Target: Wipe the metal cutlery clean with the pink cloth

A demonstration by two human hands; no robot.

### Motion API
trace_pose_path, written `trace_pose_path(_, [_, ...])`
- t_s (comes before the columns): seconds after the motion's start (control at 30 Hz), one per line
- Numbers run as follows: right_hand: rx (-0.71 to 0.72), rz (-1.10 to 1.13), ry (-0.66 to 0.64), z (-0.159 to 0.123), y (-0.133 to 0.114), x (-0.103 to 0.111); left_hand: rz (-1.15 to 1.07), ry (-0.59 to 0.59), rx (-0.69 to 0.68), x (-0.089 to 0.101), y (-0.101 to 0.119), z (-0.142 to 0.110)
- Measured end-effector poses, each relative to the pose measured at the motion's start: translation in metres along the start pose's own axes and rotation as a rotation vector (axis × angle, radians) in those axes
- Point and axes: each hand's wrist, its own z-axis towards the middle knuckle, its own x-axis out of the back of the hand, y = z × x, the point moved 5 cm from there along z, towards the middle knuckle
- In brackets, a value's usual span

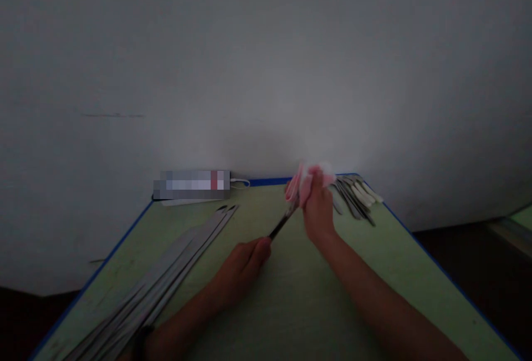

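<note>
My left hand [245,264] is closed on the near end of a thin dark metal strip [281,225] that slants up toward the right. My right hand [318,208] grips a pink and white cloth [305,181] bunched round the far end of that strip. Both hands hover over the green table [291,305] near its far edge. The strip's far tip is hidden inside the cloth.
A long bundle of grey metal strips [166,278] lies diagonally on the left. Another pile of shorter strips [355,194] fans out at the far right corner. A blurred label box [191,184] sits against the white wall. The table has a blue rim [120,242].
</note>
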Motion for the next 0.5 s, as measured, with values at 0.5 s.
trace_pose_path(0.5, [-0.089,0.13,-0.007,0.001,0.01,0.001,-0.109,-0.069,0.067,0.003,0.001,0.003])
